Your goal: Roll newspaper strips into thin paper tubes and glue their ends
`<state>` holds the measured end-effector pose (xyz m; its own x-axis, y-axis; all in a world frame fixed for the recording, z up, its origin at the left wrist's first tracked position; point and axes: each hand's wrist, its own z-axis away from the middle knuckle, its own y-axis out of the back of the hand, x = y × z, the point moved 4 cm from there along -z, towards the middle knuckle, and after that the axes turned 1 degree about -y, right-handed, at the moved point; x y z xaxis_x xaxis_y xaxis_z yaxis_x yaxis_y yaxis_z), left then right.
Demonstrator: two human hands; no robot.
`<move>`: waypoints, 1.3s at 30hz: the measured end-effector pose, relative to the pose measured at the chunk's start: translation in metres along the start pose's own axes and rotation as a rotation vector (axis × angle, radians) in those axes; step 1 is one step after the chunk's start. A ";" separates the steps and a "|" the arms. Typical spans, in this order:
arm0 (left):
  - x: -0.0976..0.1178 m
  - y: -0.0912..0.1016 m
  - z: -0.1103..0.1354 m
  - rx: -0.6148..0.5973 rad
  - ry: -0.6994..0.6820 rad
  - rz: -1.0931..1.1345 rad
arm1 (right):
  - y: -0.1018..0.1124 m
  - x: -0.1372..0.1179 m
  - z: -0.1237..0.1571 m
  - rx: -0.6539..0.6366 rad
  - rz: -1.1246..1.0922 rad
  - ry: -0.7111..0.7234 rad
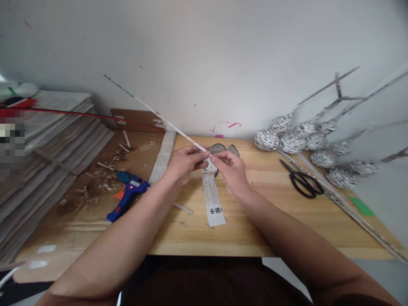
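My left hand (185,165) is closed on the lower end of a long, thin rolled-paper stick (170,124), which slants up to the left and turns blue-green near its far tip. Facing it, my right hand (232,173) pinches a strip of printed newspaper (211,199) at the point where the strip meets the stick. The strip hangs down toward me over the wooden table, its loose end showing large characters. Both hands' fingertips are close together. Behind them lies a grey object (234,149), partly hidden.
To the left, a blue glue gun (127,197) with a lit red light lies on stained cardboard (79,208), near a stack of paper (60,127). On the right are black scissors (302,180), long paper sticks (357,216) and several woven paper balls with stems (291,141) along the wall.
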<state>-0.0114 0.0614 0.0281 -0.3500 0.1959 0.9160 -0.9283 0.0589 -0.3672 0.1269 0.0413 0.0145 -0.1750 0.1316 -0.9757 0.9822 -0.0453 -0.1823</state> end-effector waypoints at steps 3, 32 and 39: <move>0.000 0.000 0.000 -0.003 -0.007 -0.010 | 0.000 0.001 -0.001 -0.008 -0.006 0.006; -0.002 0.000 -0.003 -0.050 -0.011 0.012 | -0.006 -0.003 0.004 -0.192 0.085 -0.163; 0.005 -0.001 0.001 -0.013 -0.007 0.061 | -0.008 -0.013 0.009 -0.220 0.122 -0.281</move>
<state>-0.0120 0.0613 0.0337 -0.4073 0.1924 0.8928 -0.9032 0.0599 -0.4249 0.1204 0.0307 0.0276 -0.0373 -0.1400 -0.9895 0.9828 0.1739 -0.0616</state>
